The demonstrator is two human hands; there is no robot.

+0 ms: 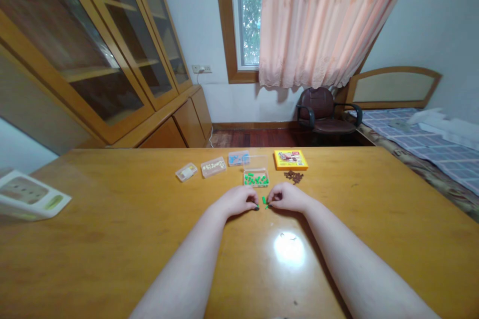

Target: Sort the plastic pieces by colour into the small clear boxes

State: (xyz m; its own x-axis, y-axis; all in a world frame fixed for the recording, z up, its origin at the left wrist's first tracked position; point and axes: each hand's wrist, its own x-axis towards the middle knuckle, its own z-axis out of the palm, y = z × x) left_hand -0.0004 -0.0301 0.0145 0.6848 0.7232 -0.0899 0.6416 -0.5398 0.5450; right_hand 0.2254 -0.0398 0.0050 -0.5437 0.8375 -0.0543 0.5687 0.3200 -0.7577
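Near the middle of the wooden table (149, 239), my left hand (241, 200) is closed in a pinch, with a bit of green at its fingertips. My right hand (283, 197) faces it a short way off, its fingers pinched on a small green piece (266, 206). Between the two hands a green block (264, 200) lies on the table. Just beyond them stands an open clear box (256, 185) with several green pieces inside, its lid raised at the back.
Closed clear boxes hold blue pieces (238, 158), pale pieces (213, 167) and yellowish pieces (186, 172). A yellow box (291, 160) lies behind brown pieces (294, 177). A white plastic object (32, 194) is at the left. Beyond the table stands a chair (320, 109).
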